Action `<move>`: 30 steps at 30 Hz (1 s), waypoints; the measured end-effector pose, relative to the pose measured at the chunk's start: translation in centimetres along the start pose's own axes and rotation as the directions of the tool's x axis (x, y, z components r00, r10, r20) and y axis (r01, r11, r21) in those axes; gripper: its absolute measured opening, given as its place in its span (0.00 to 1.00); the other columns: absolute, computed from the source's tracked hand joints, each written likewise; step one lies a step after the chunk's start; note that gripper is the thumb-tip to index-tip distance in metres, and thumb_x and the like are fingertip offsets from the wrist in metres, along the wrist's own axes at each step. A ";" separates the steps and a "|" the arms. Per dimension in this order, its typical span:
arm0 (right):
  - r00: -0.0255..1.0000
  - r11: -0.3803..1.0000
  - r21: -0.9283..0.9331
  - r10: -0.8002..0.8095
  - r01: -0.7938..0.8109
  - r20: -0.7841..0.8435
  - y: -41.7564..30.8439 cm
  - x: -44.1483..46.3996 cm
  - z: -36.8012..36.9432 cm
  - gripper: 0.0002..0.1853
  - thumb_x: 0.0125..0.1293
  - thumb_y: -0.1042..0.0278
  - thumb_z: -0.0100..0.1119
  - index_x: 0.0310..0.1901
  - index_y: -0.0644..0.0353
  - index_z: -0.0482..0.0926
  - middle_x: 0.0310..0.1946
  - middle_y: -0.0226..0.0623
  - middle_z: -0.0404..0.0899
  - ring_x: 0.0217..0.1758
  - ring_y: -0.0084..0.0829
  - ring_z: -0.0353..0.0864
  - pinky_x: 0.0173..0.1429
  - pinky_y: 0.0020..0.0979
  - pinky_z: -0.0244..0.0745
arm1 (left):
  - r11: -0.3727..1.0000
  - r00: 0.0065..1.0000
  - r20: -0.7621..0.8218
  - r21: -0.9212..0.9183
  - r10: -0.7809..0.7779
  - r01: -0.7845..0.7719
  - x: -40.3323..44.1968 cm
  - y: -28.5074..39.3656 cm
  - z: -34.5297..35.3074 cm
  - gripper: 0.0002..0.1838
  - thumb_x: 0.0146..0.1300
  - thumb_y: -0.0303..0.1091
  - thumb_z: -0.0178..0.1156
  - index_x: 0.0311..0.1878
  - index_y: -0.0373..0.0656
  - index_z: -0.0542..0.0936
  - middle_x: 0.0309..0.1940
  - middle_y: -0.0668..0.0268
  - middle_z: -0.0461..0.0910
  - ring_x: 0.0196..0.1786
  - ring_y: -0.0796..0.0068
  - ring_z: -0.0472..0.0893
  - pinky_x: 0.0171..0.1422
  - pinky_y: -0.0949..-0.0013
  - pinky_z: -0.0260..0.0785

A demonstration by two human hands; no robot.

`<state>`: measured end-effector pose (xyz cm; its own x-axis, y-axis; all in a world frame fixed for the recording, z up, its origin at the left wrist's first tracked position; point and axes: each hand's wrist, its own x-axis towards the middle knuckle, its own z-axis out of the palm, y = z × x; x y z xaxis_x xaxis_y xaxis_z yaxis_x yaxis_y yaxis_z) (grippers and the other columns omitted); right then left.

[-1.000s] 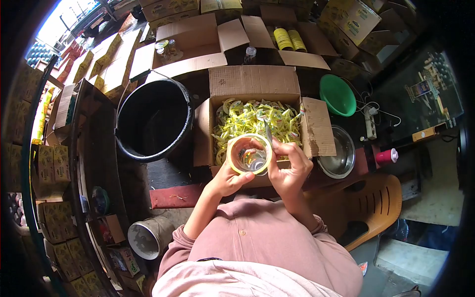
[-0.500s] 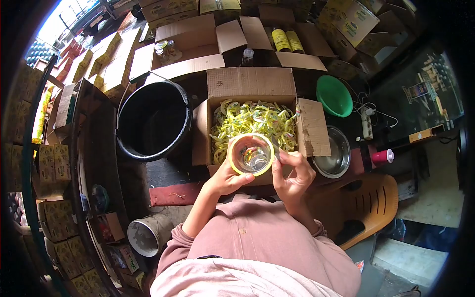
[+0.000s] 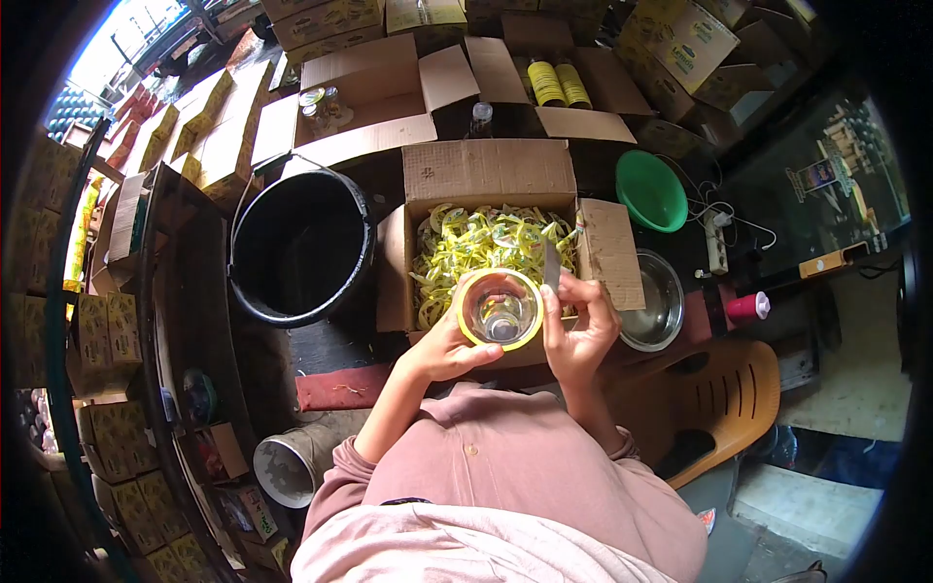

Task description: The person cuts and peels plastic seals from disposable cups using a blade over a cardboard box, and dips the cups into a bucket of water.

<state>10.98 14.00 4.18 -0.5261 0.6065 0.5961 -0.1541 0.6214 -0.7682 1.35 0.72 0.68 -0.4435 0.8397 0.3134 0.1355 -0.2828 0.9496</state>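
A clear plastic cup (image 3: 502, 326) with a yellow rim is in my left hand (image 3: 444, 348), its mouth turned up towards me. My left thumb presses on the near side of the rim and the fingers curve round the left side. To the right of the cup, my right hand (image 3: 579, 328) pinches a flat grey blade (image 3: 552, 264) that points up and away; its handle, if any, is hidden in the fingers. Behind both hands stands an open cardboard box (image 3: 491, 173) filled with curled yellow-and-clear plastic strips (image 3: 486, 238).
Left of the box is a black bucket (image 3: 243, 238). A green bowl (image 3: 652, 191), a clear basin (image 3: 677, 301) and a power strip (image 3: 717, 248) lie to the right. Another open carton (image 3: 364, 78) holds cups. An orange chair (image 3: 743, 398) stands at my right.
The blade in my right hand has swung upright and shows clearly now. My left hand still holds the cup in nearly the same place. The view has shifted slightly.
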 end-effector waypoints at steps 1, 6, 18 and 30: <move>0.996 0.996 0.035 0.085 -0.085 0.008 0.5 0.0 -0.1 0.11 0.50 0.82 0.61 0.37 0.65 0.76 0.26 0.30 0.75 0.27 0.18 0.73 0.34 0.19 0.69 | 1.000 1.000 0.000 0.019 0.004 -0.004 0.0 0.0 -0.2 0.42 0.51 0.48 0.63 0.63 0.38 0.55 0.56 0.57 0.63 0.62 0.64 0.58 0.67 0.62 0.47; 0.930 0.937 0.093 0.315 -0.336 0.191 6.8 0.7 0.3 0.23 0.51 0.82 0.60 0.52 0.62 0.70 0.22 0.31 0.75 0.25 0.20 0.75 0.31 0.23 0.72 | 0.997 0.995 -0.102 -0.074 0.013 -0.020 0.2 -0.5 -1.4 0.46 0.40 0.38 0.73 0.61 0.38 0.56 0.53 0.60 0.65 0.57 0.67 0.67 0.63 0.64 0.57; 0.885 0.813 -0.354 0.451 -0.462 -0.118 23.3 -0.9 -6.6 0.22 0.45 0.76 0.66 0.46 0.64 0.75 0.23 0.37 0.80 0.23 0.24 0.79 0.32 0.25 0.74 | 0.999 0.965 -0.262 -0.035 0.000 -0.010 0.7 -1.6 -2.4 0.38 0.43 0.23 0.67 0.59 0.40 0.59 0.52 0.63 0.61 0.56 0.69 0.66 0.60 0.66 0.63; 0.866 0.778 -0.409 0.497 -0.476 -0.063 28.1 2.7 -2.8 0.21 0.44 0.73 0.69 0.43 0.62 0.77 0.25 0.37 0.81 0.27 0.25 0.81 0.32 0.24 0.75 | 0.986 0.978 -0.206 -0.152 0.031 -0.064 1.4 -2.1 -2.3 0.36 0.46 0.22 0.64 0.58 0.41 0.57 0.56 0.61 0.59 0.58 0.68 0.66 0.64 0.62 0.57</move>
<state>7.52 34.49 -15.12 -0.4796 0.8647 0.1491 0.4730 0.3979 -0.7861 -1.57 1.41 -0.87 -0.6121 0.7168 0.3338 0.0274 -0.4027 0.9149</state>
